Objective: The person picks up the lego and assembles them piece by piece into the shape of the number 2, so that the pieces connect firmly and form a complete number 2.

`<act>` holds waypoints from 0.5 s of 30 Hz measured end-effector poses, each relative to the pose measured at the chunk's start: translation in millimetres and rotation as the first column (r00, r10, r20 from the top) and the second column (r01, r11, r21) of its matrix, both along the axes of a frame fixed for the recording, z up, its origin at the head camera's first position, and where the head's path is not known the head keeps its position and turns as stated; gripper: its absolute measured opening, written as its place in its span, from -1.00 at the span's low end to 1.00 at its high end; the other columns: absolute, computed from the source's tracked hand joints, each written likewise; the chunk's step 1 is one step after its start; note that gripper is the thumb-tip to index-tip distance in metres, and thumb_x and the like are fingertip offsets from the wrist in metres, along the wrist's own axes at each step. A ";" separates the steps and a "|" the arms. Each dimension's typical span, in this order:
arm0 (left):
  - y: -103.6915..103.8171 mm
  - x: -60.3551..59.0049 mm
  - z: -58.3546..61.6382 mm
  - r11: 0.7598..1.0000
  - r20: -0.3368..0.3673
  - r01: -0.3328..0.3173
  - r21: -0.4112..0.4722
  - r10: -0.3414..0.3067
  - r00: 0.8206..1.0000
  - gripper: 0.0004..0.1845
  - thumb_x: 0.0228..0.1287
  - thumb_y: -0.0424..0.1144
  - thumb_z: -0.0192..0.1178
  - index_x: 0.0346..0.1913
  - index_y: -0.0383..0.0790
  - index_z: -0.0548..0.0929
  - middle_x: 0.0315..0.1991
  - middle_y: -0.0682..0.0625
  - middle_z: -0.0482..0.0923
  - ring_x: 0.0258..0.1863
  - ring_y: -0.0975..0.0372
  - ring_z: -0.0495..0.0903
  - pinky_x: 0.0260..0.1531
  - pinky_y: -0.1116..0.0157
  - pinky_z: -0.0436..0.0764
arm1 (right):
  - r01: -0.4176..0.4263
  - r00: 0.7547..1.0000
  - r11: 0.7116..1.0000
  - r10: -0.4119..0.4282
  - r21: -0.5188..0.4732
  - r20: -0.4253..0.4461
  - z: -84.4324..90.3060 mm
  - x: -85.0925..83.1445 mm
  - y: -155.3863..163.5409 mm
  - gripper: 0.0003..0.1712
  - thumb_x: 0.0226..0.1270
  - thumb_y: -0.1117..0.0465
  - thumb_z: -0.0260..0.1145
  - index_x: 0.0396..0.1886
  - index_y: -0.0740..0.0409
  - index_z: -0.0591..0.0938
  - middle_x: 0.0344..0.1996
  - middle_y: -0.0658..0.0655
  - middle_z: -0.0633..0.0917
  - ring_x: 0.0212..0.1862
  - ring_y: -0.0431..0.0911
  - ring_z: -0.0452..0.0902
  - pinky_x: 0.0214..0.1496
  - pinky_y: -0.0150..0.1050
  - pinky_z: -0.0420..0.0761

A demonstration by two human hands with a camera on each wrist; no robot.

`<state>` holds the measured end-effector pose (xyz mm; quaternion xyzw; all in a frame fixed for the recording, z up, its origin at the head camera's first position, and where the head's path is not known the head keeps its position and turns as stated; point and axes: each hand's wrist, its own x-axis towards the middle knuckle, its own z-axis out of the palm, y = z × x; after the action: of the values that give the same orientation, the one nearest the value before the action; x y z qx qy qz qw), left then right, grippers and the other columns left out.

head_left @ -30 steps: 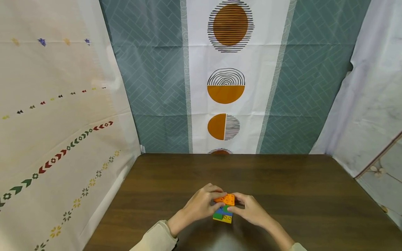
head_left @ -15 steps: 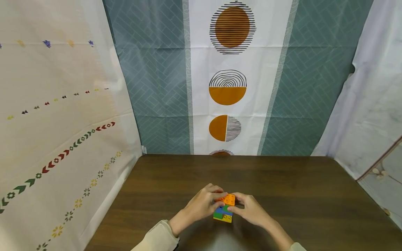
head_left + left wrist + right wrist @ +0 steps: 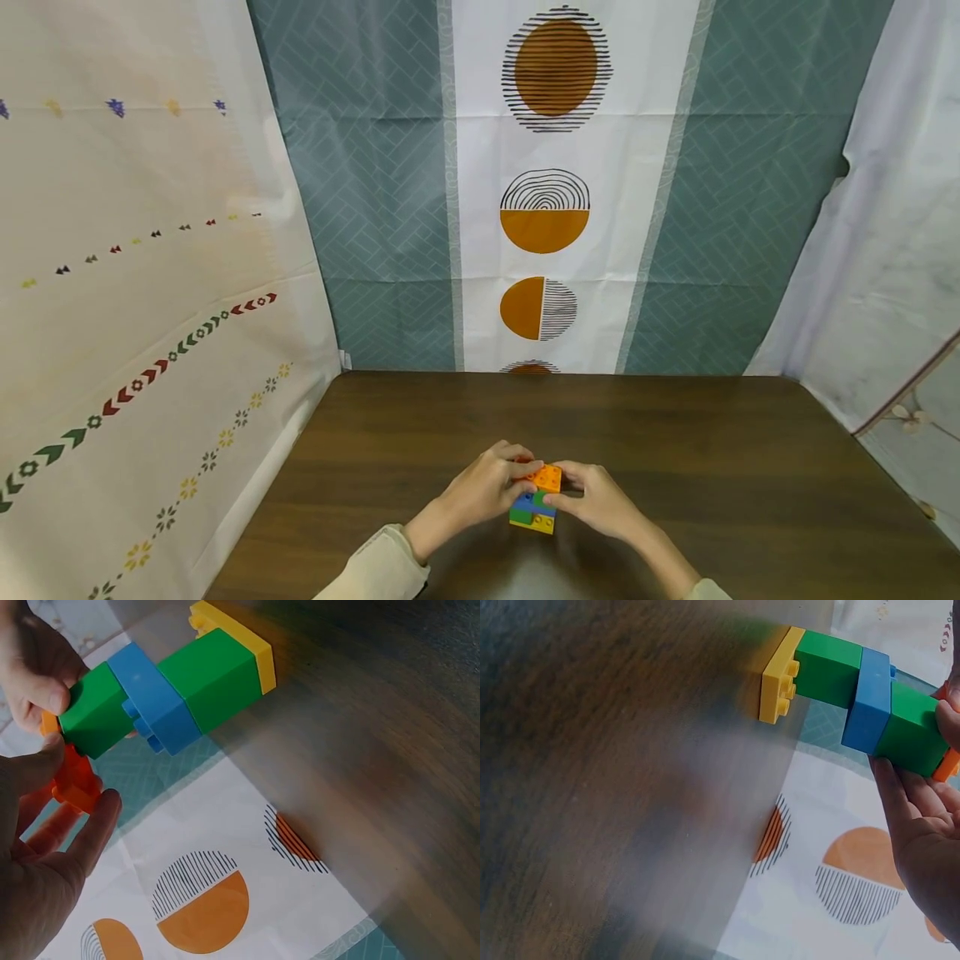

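Two bare hands, no gloves, rings or watch visible. Left hand (image 3: 480,492) comes out of a long beige sleeve (image 3: 375,571), loose fabric, plain cuff ending at the wrist. Right hand (image 3: 600,504): forearm bare, only a sliver of the same beige cloth (image 3: 705,590) at the frame bottom.

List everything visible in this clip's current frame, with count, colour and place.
Stack of plastic building bricks: one; yellow base, green, blue, green, orange top; standing on the table near its front edge.
Wooden table: one, dark brown, filling the lower frame.
Patterned fabric backdrop: one, teal with a white strip of orange circles, behind the table.
Cream cloth: one, small coloured motifs, left side.
White cloth: one, right side.
Left hand: pinches the orange top brick.
Right hand: grips the stack's upper part.
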<state>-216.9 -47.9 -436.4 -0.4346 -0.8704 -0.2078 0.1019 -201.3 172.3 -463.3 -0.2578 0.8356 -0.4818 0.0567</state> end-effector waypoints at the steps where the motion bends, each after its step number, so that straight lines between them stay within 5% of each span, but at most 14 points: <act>1: 0.1 -0.2 0.1 1.000 -0.001 -0.002 -0.002 0.002 1.000 -0.61 0.27 -0.17 0.27 0.11 -0.26 0.67 -0.03 -0.03 0.67 -0.19 0.27 0.51 -0.28 0.65 0.49 | 0.003 1.000 1.000 -0.004 -0.003 -0.002 0.1 0.1 -0.3 -0.49 0.34 0.12 0.32 0.12 0.41 0.55 0.00 0.33 0.70 0.06 0.18 0.64 0.06 -0.09 0.65; 10: 0.6 -2.3 -0.4 1.000 0.016 -0.007 -0.001 0.007 1.000 -0.61 0.28 -0.17 0.26 0.14 -0.24 0.66 -0.03 -0.03 0.65 -0.16 0.27 0.51 -0.25 0.63 0.51 | 0.024 1.000 1.000 -0.024 -0.005 0.006 2.7 -1.0 -1.3 -0.52 0.32 0.12 0.33 0.09 0.38 0.58 -0.01 0.31 0.71 0.04 0.17 0.65 0.05 -0.11 0.66; 15: -2.5 -2.3 -4.7 0.997 0.096 -0.005 0.082 -0.003 0.995 -0.57 0.27 -0.18 0.29 0.18 -0.24 0.62 0.03 -0.06 0.65 -0.08 0.22 0.59 -0.13 0.53 0.59 | 0.012 1.000 1.000 -0.012 -0.002 0.002 4.1 -1.5 -1.9 -0.55 0.30 0.12 0.35 0.04 0.36 0.60 -0.06 0.28 0.73 -0.03 0.08 0.69 0.00 -0.15 0.68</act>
<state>-219.2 -50.4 -441.0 -0.4191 -0.8652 -0.2641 0.0780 -202.8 170.4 -459.2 -0.2521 0.8365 -0.4835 0.0544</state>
